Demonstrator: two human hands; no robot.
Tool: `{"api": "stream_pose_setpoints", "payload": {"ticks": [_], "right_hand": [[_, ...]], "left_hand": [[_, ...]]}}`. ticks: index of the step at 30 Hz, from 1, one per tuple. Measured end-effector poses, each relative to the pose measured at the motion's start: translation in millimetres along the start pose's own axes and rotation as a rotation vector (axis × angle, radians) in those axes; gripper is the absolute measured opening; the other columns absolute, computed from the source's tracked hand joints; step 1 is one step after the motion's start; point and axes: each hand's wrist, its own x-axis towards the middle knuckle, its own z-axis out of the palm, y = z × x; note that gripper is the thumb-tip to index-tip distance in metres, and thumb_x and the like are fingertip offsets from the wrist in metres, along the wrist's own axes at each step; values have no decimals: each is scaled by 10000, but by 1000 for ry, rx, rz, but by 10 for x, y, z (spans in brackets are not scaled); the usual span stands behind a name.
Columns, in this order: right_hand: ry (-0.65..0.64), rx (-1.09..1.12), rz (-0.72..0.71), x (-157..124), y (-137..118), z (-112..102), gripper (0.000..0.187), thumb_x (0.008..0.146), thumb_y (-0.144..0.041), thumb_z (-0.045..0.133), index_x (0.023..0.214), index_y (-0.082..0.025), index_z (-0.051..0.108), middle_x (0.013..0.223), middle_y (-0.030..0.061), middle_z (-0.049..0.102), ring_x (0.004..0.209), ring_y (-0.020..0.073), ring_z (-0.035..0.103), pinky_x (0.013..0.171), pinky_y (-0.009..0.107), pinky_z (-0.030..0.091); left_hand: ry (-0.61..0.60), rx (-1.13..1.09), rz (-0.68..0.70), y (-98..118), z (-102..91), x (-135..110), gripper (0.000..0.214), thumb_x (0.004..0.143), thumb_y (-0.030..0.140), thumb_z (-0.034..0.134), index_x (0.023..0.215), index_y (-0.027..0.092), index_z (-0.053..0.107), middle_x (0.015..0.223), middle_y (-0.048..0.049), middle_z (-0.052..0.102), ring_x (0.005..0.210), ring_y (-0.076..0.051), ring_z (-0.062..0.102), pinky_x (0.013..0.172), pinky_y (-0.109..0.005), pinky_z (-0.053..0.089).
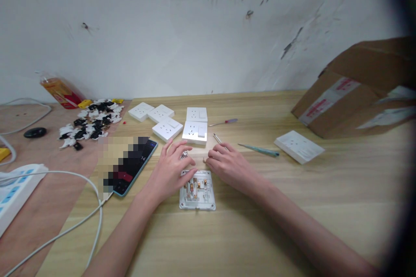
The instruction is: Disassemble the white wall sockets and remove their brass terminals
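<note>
A white wall socket lies back side up on the table, its brass contacts and inner parts showing. Over its far left edge is my left hand, fingers apart and curved, the thumb above the socket. Small shiny metal pieces lie beneath those fingers. Just beyond the socket's far right corner, my right hand rests with its fingers drawn together. A tiny brass-coloured bit shows at its fingertips, too small to name. A thin metal rod sticks out behind the right knuckles.
Several white sockets lie face up behind my hands, another socket at right. Two screwdrivers, one purple-handled and one teal, lie nearby. At left are a phone, a cable and black-and-white parts; a cardboard box stands right.
</note>
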Motion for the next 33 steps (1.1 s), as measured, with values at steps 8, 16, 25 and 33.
{"api": "stream_pose_setpoints", "payload": {"ticks": [8, 16, 25, 33], "right_hand": [[41, 19, 49, 12, -43, 3, 136, 900, -161, 539, 813, -185, 641, 848, 41, 630, 858, 198, 541, 842, 355, 363], [9, -9, 15, 46, -56, 7, 91, 892, -156, 559, 840, -173, 631, 854, 40, 629, 848, 199, 526, 836, 353, 377], [6, -39, 51, 65, -115, 7, 75, 885, -142, 556, 859, -185, 610, 864, 37, 619, 847, 202, 522, 832, 359, 368], [9, -35, 17, 82, -124, 31, 83, 883, -148, 572, 811, -180, 598, 839, 35, 618, 838, 193, 522, 854, 360, 368]], "left_hand": [[2, -3, -4, -1, -9, 6, 89, 892, 296, 581, 882, 228, 638, 1197, -57, 592, 1288, -261, 421, 1116, -578, 247], [-1, -4, -14, 12, -19, 7, 95, 893, 298, 582, 877, 225, 641, 1203, -58, 590, 1296, -258, 415, 1124, -568, 236], [-6, -5, -19, 6, -6, 0, 94, 895, 292, 578, 891, 227, 645, 1195, -60, 590, 1299, -250, 412, 1133, -562, 219], [0, -3, -22, 15, 3, 6, 105, 901, 299, 571, 886, 227, 647, 1191, -64, 596, 1295, -252, 416, 1124, -568, 232]]}}
